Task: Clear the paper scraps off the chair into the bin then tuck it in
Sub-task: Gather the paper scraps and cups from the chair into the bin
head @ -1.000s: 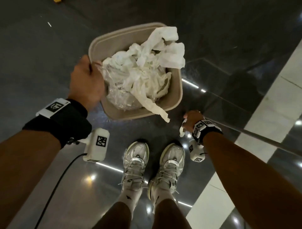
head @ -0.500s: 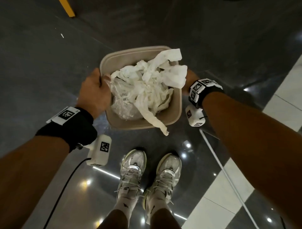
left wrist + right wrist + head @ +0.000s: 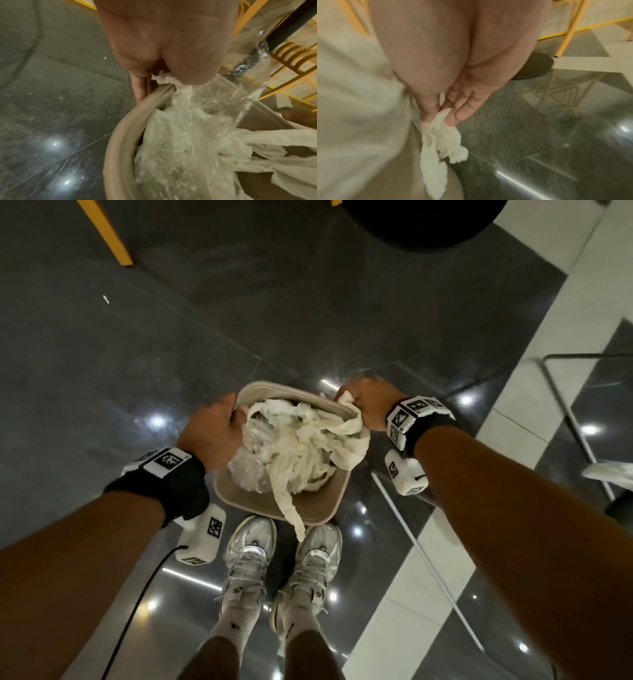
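bin (image 3: 239, 501): held up over the shoes (image 3: 250, 556), left hand (image 3: 210, 433) on its left rim, right hand (image 3: 368, 405) on the right
paper scraps (image 3: 301, 446): piled in the bin, one strip draped over the near rim
chair leg (image 3: 106, 234): way behind, far left

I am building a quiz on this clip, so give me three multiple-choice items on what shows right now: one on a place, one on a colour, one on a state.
1. Where is the left hand?
A. on the bin's rim
B. on a shoe
C. flat on the floor

2. What colour is the bin?
A. bright red
B. beige
C. dark blue

3. What is the right hand doing?
A. hanging with nothing in it
B. pinching a paper scrap at the bin's rim
C. tying a shoelace

Answers:
1. A, since the left wrist view shows the fingers outside the rim and the thumb inside.
2. B, since the head view shows a tan rim and wall around the crumpled white paper.
3. B, since the right wrist view shows a white paper scrap caught between thumb and fingers.
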